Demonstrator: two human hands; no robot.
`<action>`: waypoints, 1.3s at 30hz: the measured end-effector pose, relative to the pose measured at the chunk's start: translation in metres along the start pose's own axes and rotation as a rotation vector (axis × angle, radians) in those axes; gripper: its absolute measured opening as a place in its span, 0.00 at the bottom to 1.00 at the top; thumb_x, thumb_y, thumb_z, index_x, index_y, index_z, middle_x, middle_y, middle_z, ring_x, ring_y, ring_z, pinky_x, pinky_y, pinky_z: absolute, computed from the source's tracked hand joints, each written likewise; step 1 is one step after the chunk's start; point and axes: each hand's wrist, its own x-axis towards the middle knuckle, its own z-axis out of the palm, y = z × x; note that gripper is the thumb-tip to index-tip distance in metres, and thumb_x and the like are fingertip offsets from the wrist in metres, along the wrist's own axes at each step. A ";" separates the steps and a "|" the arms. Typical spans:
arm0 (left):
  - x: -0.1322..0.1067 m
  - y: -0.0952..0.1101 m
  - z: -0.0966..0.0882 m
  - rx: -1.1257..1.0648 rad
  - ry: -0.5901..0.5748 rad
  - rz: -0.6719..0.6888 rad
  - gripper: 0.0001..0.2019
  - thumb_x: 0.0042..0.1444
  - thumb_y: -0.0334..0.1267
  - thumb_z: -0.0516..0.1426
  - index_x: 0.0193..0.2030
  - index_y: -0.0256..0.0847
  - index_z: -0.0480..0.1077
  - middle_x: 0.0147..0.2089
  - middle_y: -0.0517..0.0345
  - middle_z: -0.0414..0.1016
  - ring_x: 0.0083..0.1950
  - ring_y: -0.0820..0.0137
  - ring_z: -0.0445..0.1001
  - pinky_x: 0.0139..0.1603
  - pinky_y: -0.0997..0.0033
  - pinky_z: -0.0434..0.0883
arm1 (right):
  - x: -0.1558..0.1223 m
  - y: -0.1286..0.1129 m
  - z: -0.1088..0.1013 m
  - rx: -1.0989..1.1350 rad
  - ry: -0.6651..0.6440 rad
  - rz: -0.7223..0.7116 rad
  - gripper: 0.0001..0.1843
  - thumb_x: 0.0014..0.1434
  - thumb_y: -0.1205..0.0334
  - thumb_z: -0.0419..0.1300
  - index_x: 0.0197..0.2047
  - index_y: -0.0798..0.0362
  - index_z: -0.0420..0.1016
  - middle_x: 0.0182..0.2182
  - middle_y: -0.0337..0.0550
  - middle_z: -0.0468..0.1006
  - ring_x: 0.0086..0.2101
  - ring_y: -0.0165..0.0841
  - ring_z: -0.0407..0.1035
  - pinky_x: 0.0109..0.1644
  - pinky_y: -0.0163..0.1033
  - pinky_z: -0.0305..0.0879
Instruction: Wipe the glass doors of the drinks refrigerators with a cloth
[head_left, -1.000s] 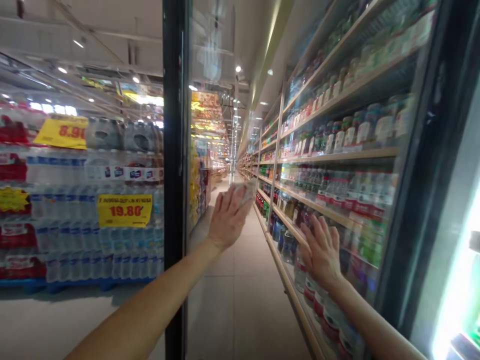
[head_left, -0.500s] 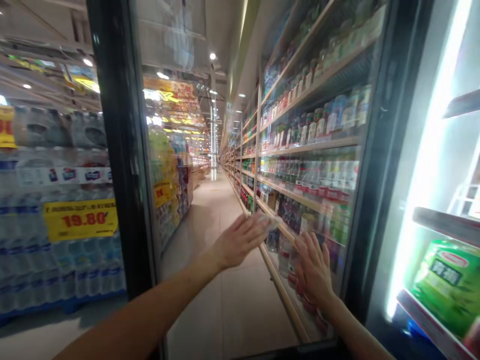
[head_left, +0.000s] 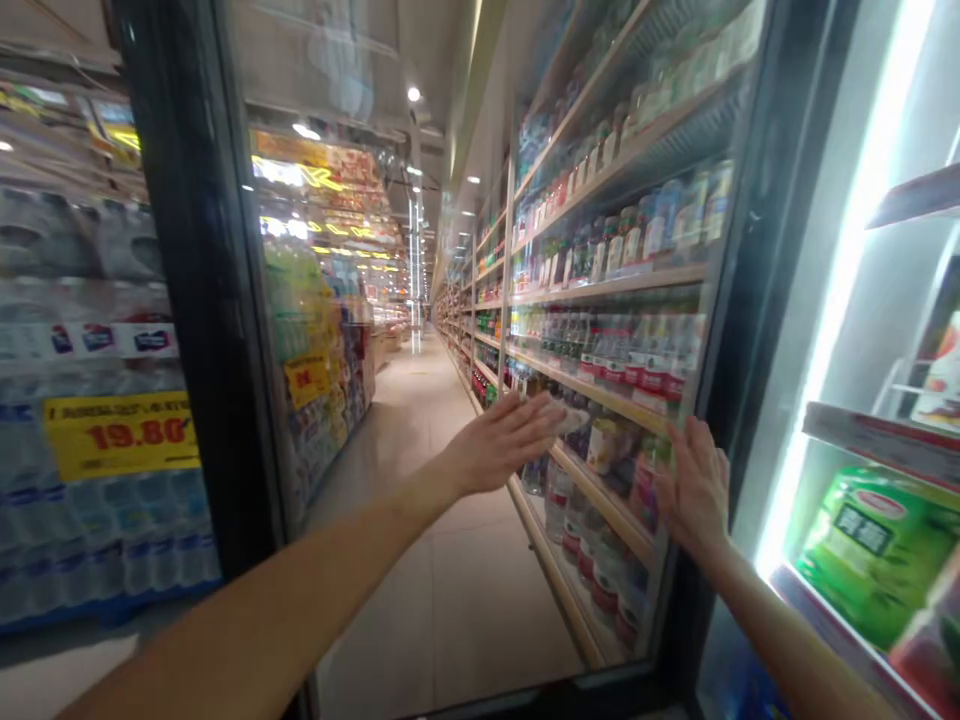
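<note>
The largest component is a glass door (head_left: 435, 620), a flat transparent pane set in a dark, smooth frame (head_left: 184, 300). Long shelving (head_left: 600, 293) with pale edges shows in the pane; its tiers contain rows of bottles (head_left: 619, 360), mostly upright, with red, white and dark labels. Whether this view is direct or reflected cannot be determined.

Left of the frame, clear bottles in stacked packs (head_left: 97, 560) stand on a blue base. A flat yellow price sign (head_left: 120, 435), marked 19.80, covers part of the stack.

On the right, a lit cabinet (head_left: 900, 70) holds a glossy green package (head_left: 870, 550) on a shelf. The right forearm crosses in front of the lower cabinet.

The left hand (head_left: 491, 450) lies flat, fingers extended; a whitish, translucent cloth (head_left: 566, 418) sits at its fingertips, before the pane. Clamping on the cloth cannot be confirmed. The right hand (head_left: 697, 490) is ungripped, fingers apart, beside the right-hand frame member; contact cannot be confirmed.
</note>
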 end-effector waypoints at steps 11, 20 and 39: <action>0.066 0.011 0.016 -0.110 -0.030 -0.023 0.18 0.61 0.34 0.44 0.55 0.42 0.64 0.67 0.57 0.54 0.69 0.62 0.47 0.67 0.55 0.49 | 0.032 0.024 -0.014 0.007 0.026 0.010 0.27 0.60 0.56 0.45 0.61 0.56 0.58 0.62 0.57 0.56 0.62 0.47 0.49 0.60 0.60 0.50; 0.154 0.009 0.018 -0.151 0.105 -0.343 0.21 0.61 0.32 0.41 0.58 0.36 0.62 0.67 0.54 0.53 0.69 0.57 0.45 0.67 0.49 0.47 | 0.030 0.042 -0.013 -0.005 0.088 -0.005 0.27 0.59 0.59 0.47 0.61 0.55 0.57 0.63 0.55 0.55 0.62 0.46 0.48 0.60 0.60 0.52; 0.134 0.150 0.069 -0.144 -0.074 0.071 0.23 0.59 0.34 0.41 0.59 0.46 0.63 0.63 0.67 0.60 0.66 0.70 0.55 0.66 0.70 0.55 | 0.029 0.048 -0.046 -0.093 0.262 -0.014 0.29 0.58 0.59 0.50 0.63 0.47 0.56 0.61 0.47 0.60 0.60 0.42 0.55 0.63 0.51 0.54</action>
